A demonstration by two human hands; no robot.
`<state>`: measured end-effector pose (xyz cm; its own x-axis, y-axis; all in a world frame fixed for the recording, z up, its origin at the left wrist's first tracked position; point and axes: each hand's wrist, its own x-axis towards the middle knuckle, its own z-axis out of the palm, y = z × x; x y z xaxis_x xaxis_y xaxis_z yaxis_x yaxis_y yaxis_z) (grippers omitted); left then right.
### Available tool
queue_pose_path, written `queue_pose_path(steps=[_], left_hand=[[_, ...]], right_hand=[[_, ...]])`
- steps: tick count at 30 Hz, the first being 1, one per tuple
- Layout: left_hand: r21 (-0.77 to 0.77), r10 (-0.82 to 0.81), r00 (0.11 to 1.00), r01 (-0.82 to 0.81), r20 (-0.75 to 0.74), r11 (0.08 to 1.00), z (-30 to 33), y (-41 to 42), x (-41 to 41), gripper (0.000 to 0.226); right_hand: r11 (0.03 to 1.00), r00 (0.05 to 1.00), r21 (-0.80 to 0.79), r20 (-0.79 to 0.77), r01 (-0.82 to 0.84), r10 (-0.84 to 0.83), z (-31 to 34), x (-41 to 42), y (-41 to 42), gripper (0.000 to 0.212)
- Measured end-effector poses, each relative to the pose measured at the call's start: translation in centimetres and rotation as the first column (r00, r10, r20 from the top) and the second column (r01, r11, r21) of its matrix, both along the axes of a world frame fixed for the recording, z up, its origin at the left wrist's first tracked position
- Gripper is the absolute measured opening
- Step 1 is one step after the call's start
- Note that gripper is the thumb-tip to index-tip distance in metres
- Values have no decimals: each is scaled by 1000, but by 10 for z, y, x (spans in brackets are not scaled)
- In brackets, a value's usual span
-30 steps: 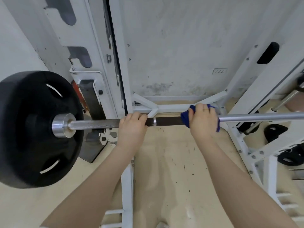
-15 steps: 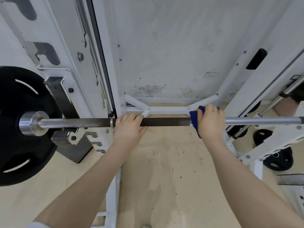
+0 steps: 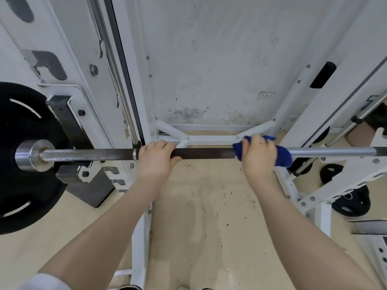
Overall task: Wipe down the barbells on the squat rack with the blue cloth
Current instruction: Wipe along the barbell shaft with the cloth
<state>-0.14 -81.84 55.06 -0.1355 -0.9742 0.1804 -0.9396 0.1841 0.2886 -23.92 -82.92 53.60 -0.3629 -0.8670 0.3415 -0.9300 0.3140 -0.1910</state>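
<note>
Barbell [image 3: 205, 153] under cloth-wrapped right hand [image 3: 258, 159]

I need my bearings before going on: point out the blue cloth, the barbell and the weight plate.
blue cloth [image 3: 283, 156]: head view, fold right of the knuckles.
barbell [image 3: 205, 153]: head view, dark shaft between the hands.
weight plate [image 3: 23, 185]: head view, black face below the sleeve.

wall socket [image 3: 266, 95] on stained wall | loose black plates [image 3: 351, 203] on beige floor, right
</note>
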Motion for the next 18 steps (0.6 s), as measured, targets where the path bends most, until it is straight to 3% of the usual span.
queue_pose_path(steps=[6, 7, 10, 12, 15, 18], left_hand=[[27, -19, 999, 18, 40, 999, 4, -1, 2, 35], [31, -23, 999, 22, 45, 999, 4, -1, 3, 35], [45, -42, 998, 40, 45, 998, 5, -2, 6, 32], [65, -84, 996, 85, -8, 994, 6, -2, 12, 29], [88, -154, 985, 160, -77, 983, 12, 1, 32, 27], [-11, -11, 1000, 11, 1, 1000, 19, 7, 71, 28]], right_hand=[[946, 946, -161, 124, -280, 301, -9, 92, 10, 30], [934, 937, -152, 85, -323, 338, -10, 90, 10, 30], [871, 863, -101, -233, -480, 448, -14, 61, 10, 27], [888, 862, -89, -302, -451, 407, -15, 44, 11, 23], [978, 985, -122, -49, -171, 167, -7, 59, 19, 21], [983, 922, -162, 360, -89, 143, 12, 108, 26, 27]])
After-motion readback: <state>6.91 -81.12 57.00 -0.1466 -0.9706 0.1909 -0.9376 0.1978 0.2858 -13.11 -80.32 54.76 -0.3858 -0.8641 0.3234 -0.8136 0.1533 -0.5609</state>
